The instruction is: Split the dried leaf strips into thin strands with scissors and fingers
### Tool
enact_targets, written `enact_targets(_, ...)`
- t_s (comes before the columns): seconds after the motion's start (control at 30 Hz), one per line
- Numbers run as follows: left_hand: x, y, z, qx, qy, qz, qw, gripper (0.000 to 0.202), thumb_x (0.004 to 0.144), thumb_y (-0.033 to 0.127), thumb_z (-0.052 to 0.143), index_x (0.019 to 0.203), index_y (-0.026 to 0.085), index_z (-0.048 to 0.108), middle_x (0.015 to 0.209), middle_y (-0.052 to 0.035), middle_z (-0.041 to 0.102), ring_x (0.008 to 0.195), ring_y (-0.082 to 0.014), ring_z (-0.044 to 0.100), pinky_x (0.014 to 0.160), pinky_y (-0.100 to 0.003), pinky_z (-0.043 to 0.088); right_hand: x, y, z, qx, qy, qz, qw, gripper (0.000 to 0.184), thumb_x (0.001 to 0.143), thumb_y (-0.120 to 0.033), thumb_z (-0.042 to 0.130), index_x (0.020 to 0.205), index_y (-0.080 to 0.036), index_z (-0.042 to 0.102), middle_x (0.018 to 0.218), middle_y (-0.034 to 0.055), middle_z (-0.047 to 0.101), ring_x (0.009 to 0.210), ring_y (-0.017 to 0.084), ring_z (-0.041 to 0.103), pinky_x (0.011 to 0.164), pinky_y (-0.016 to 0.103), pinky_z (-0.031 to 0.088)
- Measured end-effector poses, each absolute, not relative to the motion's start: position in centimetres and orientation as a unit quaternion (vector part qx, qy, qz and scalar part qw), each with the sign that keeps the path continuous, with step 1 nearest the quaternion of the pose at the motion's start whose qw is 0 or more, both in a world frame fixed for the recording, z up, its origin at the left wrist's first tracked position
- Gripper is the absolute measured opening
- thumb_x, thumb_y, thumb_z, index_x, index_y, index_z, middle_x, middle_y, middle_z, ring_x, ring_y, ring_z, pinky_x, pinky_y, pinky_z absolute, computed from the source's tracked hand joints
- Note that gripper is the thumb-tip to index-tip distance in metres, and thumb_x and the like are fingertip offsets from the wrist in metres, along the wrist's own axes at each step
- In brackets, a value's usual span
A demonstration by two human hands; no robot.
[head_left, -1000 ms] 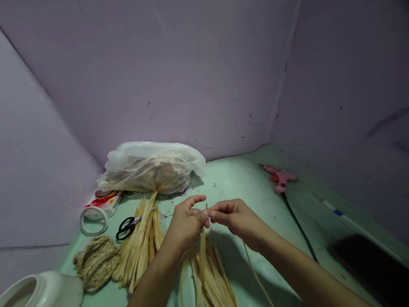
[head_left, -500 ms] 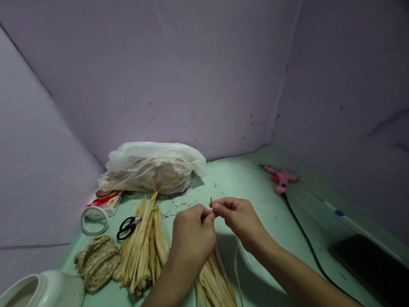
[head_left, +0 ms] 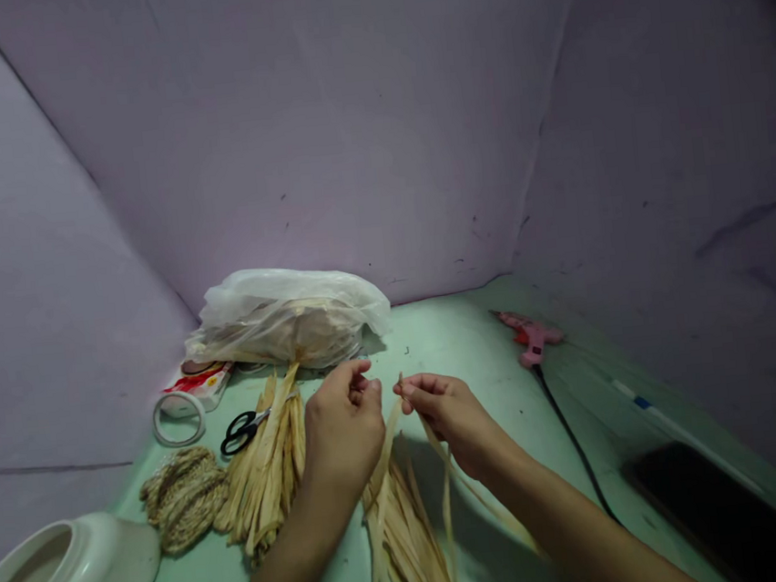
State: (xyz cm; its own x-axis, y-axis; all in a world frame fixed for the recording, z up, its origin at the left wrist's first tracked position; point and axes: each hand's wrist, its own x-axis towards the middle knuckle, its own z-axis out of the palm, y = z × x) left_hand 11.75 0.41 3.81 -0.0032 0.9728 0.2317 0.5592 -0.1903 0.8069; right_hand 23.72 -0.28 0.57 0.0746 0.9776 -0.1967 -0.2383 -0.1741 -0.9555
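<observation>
Near the middle of the table, my right hand (head_left: 444, 404) pinches the top ends of a few pale dried-fibre strips (head_left: 438, 455) between thumb and fingers. Short tips poke up above the pinch, and the strips hang down on both sides of it. My left hand (head_left: 345, 414) is just to the left, apart from my right, its fingers loosely curled with a gap from the thumb and nothing visible in it. Below both hands lies a loose bundle of similar strips (head_left: 412, 540), running off the bottom edge. A second, tied bundle (head_left: 269, 476) lies left of my left forearm.
Black-handled scissors (head_left: 240, 431) rest against the tied bundle. Left of it are a braided cord coil (head_left: 185, 498), a tape roll (head_left: 179, 417) and a white pot (head_left: 112, 565). A plastic bag (head_left: 287, 319) lies behind. A pink glue gun (head_left: 533, 334) and dark phone-like slab (head_left: 717, 506) are right.
My left hand has let go of the strips and drawn back left, its fingers parting. My right hand keeps its pinch, and the strips now hang spread apart below it.
</observation>
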Motion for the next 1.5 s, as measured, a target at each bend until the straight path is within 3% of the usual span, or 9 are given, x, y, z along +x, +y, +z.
enact_targets(0.13, 12.1, 1.4, 2.9, 0.6, 0.517, 0.337, 0.509, 0.028, 0.066, 0.025, 0.053, 0.088, 0.01, 0.06, 0.061, -0.0003, 0.055, 0.045, -0.0084, 0.047, 0.048, -0.022, 0.037, 23.4, -0.6, 0.7, -0.481, -0.402, 0.596, 0.503, 0.017, 0.063, -0.03, 0.058, 0.054, -0.016, 0.051, 0.043, -0.0066, 0.042, 0.037, 0.004, 0.019, 0.04, 0.022, 0.015)
enact_targets(0.23, 12.0, 1.5, 2.1, 0.569, 0.485, 0.304, 0.591, 0.023, 0.067, 0.031, 0.053, 0.076, 0.011, 0.06, 0.057, 0.0033, 0.049, 0.033, -0.0017, 0.027, 0.034, -0.018, 0.022, 23.5, -0.6, 0.9, -0.483, -0.423, 0.587, 0.493, 0.014, 0.064, -0.025, 0.057, 0.055, -0.015, 0.053, 0.041, -0.0078, 0.039, 0.037, 0.004, 0.018, 0.04, 0.021, 0.014)
enact_targets(0.37, 11.2, 1.8, 1.8, 0.584, 0.484, 0.278, 0.589, 0.024, 0.066, 0.035, 0.057, 0.061, 0.012, 0.057, 0.047, 0.0061, 0.043, 0.031, -0.0005, 0.018, 0.033, -0.018, 0.011, 23.8, -0.5, 1.2, -0.489, -0.442, 0.589, 0.468, 0.009, 0.065, -0.022, 0.056, 0.064, -0.014, 0.058, 0.048, -0.0049, 0.049, 0.038, 0.003, 0.025, 0.041, 0.02, 0.017)
enact_targets(0.53, 11.0, 1.9, 2.1, 0.579, 0.48, 0.262, 0.605, 0.026, 0.065, 0.038, 0.057, 0.059, 0.013, 0.056, 0.048, 0.0052, 0.046, 0.031, -0.0012, 0.022, 0.034, -0.019, 0.011, 24.0, -0.4, 0.8, -0.45, -0.444, 0.594, 0.497, 0.017, 0.065, -0.017, 0.054, 0.082, -0.014, 0.053, 0.052, -0.0026, 0.056, 0.046, 0.007, 0.042, 0.047, 0.02, 0.026)
enact_targets(0.8, 11.1, 2.5, 1.7, 0.637, 0.466, 0.307, 0.532, 0.019, 0.062, 0.028, 0.057, 0.051, 0.012, 0.058, 0.047, 0.003, 0.05, 0.044, -0.0052, 0.036, 0.047, -0.019, 0.027, 24.5, -0.5, 1.3, -0.463, -0.459, 0.598, 0.466, 0.024, 0.066, -0.023, 0.056, 0.087, -0.016, 0.047, 0.05, -0.0057, 0.052, 0.04, 0.004, 0.027, 0.041, 0.02, 0.016)
enact_targets(1.1, 10.8, 2.3, 2.3, 0.66, 0.49, 0.307, 0.479, 0.012, 0.058, 0.022, 0.056, 0.054, 0.012, 0.06, 0.052, 0.0011, 0.055, 0.05, -0.0088, 0.041, 0.051, -0.021, 0.031, 25.2, -0.3, 1.2, -0.427, -0.513, 0.592, 0.452, 0.028, 0.068, -0.021, 0.056, 0.094, -0.017, 0.047, 0.055, -0.0044, 0.054, 0.044, 0.005, 0.031, 0.044, 0.019, 0.022)
enact_targets(1.3, 11.2, 2.2, 2.0, 0.694, 0.52, 0.307, 0.391, 0.013, 0.061, 0.023, 0.051, 0.054, 0.014, 0.057, 0.051, 0.0023, 0.05, 0.051, -0.0101, 0.042, 0.052, -0.022, 0.031, 25.1, 0.0, 0.4, -0.496, -0.553, 0.495, 0.45, 0.025, 0.066, -0.024, 0.056, 0.089, -0.015, 0.054, 0.054, -0.0028, 0.054, 0.048, 0.008, 0.042, 0.047, 0.021, 0.029)
enact_targets(1.4, 11.5, 2.1, 2.1, 0.689, 0.542, 0.314, 0.365, 0.013, 0.062, 0.024, 0.05, 0.053, 0.015, 0.053, 0.049, 0.0035, 0.046, 0.051, -0.01, 0.04, 0.052, -0.022, 0.03, 25.2, -0.2, 0.4, -0.576, -0.599, 0.365, 0.419, 0.018, 0.067, -0.033, 0.056, 0.07, -0.015, 0.06, 0.055, 0.0001, 0.055, 0.05, 0.011, 0.045, 0.048, 0.022, 0.03)
enact_targets(1.5, 11.7, 2.1, 2.1, 0.683, 0.553, 0.315, 0.358, 0.012, 0.062, 0.023, 0.049, 0.054, 0.015, 0.053, 0.05, 0.0032, 0.047, 0.051, -0.0107, 0.041, 0.051, -0.022, 0.03, 25.2, -0.5, 0.7, -0.624, -0.619, 0.293, 0.376, 0.026, 0.068, -0.04, 0.054, 0.059, -0.017, 0.061, 0.054, 0.0015, 0.057, 0.05, 0.012, 0.046, 0.047, 0.023, 0.03)
